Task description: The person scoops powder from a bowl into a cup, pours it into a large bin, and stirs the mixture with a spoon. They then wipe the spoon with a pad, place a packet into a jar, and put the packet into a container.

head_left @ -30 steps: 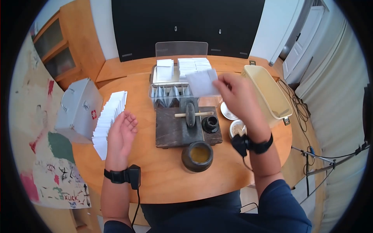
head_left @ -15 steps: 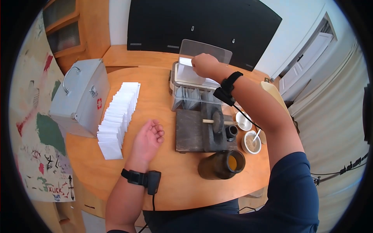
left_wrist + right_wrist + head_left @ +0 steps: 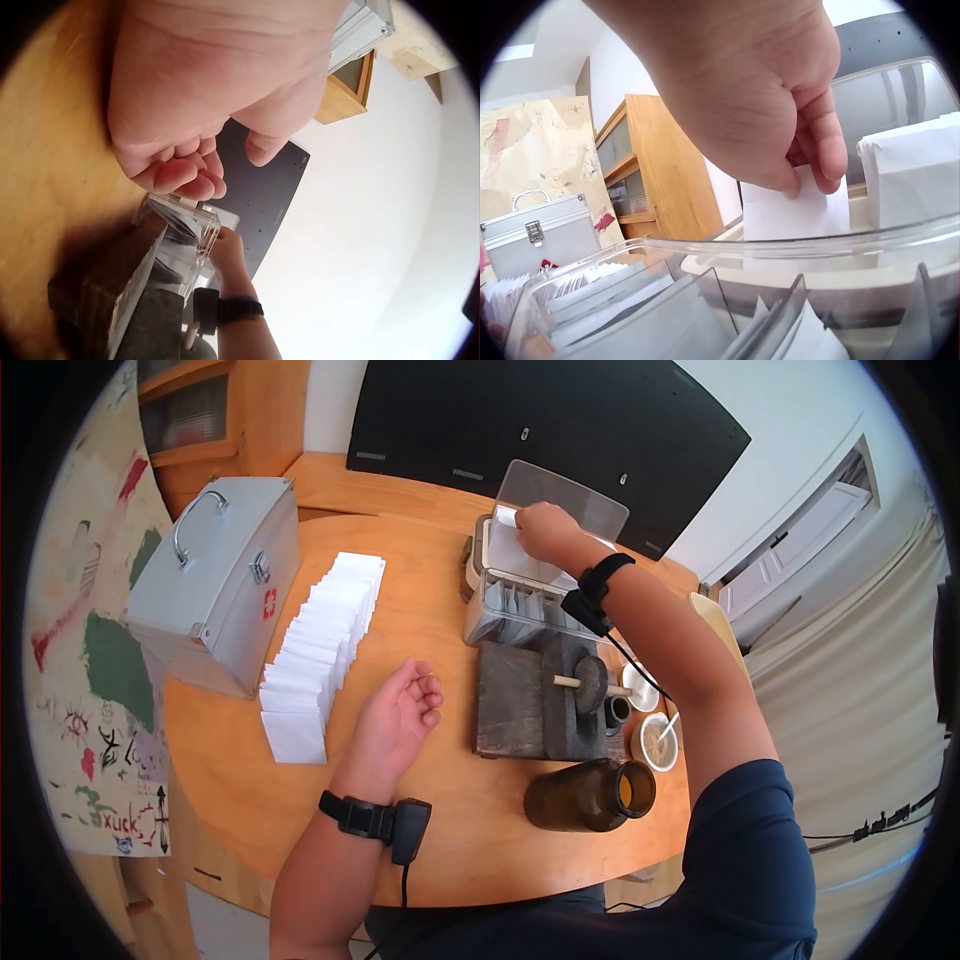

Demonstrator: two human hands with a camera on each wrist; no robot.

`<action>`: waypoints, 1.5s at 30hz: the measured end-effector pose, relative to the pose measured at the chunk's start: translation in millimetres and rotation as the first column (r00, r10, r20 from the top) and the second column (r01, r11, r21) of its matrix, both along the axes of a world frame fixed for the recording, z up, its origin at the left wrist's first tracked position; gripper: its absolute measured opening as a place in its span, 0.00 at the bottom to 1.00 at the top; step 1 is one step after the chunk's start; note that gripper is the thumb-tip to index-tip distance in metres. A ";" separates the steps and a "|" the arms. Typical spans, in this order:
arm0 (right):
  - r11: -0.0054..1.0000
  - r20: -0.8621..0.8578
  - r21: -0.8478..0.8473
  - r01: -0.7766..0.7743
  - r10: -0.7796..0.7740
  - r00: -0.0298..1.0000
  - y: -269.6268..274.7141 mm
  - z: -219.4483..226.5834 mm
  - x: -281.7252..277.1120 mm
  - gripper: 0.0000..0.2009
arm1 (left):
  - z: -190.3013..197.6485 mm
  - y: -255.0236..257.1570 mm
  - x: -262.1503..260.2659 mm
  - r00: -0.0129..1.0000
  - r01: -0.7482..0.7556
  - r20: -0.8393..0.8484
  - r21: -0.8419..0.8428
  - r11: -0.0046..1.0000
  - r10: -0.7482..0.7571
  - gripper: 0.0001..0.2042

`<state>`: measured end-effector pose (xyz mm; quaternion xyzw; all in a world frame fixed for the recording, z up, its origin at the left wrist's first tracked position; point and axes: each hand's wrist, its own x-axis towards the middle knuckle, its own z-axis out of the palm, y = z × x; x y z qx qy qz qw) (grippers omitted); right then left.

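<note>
My right hand (image 3: 548,535) reaches to the storage box at the back of the table. In the right wrist view its thumb and fingers pinch the top of a white paper packet (image 3: 795,214), which stands upright inside the box. Beside it is a thick stack of white packets (image 3: 919,169). In front, a clear plastic bin (image 3: 705,251) has grey dividers (image 3: 667,319) with papers between them. My left hand (image 3: 398,718) is turned palm up over the table with loosely bent fingers and holds nothing. To its left a long fanned row of white packets (image 3: 320,645) lies on the table.
A silver case with a red cross (image 3: 215,585) stands at the left. Right of my left hand are a dark wooden board (image 3: 508,705), a stone grinding boat with a wheel (image 3: 592,682), a brown jar (image 3: 570,797) and white bowls (image 3: 655,755). A raised clear lid (image 3: 570,500) stands behind.
My right hand has carried the white packet away from above the grinding boat, back into the box. My left hand stays idle. The head view has swung, and the jar now appears more tilted.
</note>
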<state>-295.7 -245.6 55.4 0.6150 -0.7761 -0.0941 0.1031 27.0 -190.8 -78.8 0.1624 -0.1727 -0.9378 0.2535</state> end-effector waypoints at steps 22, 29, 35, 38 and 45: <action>0.728 0.753 -0.584 0.360 0.319 0.575 248.7 71.8 100.1 0.10 | 74.3 29.4 24.7 0.947 0.008 0.246 -0.665 0.747 0.209 0.09; 0.576 0.734 -0.679 0.455 0.515 0.443 301.0 64.9 109.7 0.09 | 64.5 25.1 112.8 0.312 0.275 0.316 -0.933 0.233 0.896 0.22; 0.546 0.712 -0.693 0.472 0.624 0.323 311.9 64.1 118.8 0.08 | 47.1 21.9 113.4 0.095 0.593 0.223 -0.796 0.125 0.970 0.40; 0.572 0.723 -0.678 0.461 0.634 0.277 315.8 62.0 117.2 0.08 | 52.6 28.0 100.1 0.011 0.671 0.256 -0.719 0.183 0.967 0.46; 0.589 0.714 -0.687 0.425 0.657 0.242 322.5 60.6 105.8 0.08 | 43.2 19.5 108.3 -0.021 0.717 0.217 -0.677 0.166 0.976 0.48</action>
